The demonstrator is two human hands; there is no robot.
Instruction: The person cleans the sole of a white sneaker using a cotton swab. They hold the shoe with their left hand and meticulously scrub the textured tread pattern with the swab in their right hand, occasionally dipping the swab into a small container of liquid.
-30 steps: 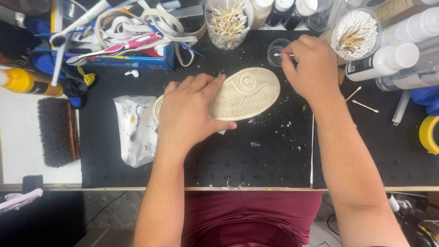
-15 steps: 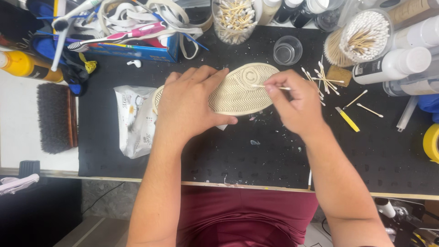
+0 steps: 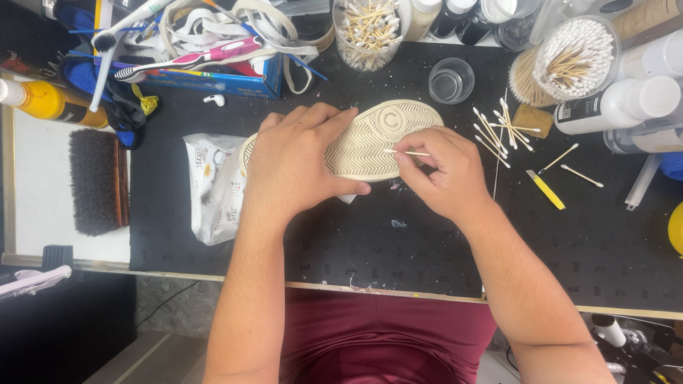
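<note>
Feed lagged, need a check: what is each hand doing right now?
Left hand: open, palm pressed flat on the upturned shoe sole.
Right hand: fingers pinched shut on a thin wooden stick, its tip at the sole.

— What sort of place is this looking like?
— A shoe-cleaning workshop: brushes (image 3: pixel 98 181), cotton swabs (image 3: pixel 573 50), bottles (image 3: pixel 617 105) and laces (image 3: pixel 235 21) are crowding a speckled black surface (image 3: pixel 427 256).

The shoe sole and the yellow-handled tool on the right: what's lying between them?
The right hand and loose cotton swabs on the black mat, in the head view.
</note>
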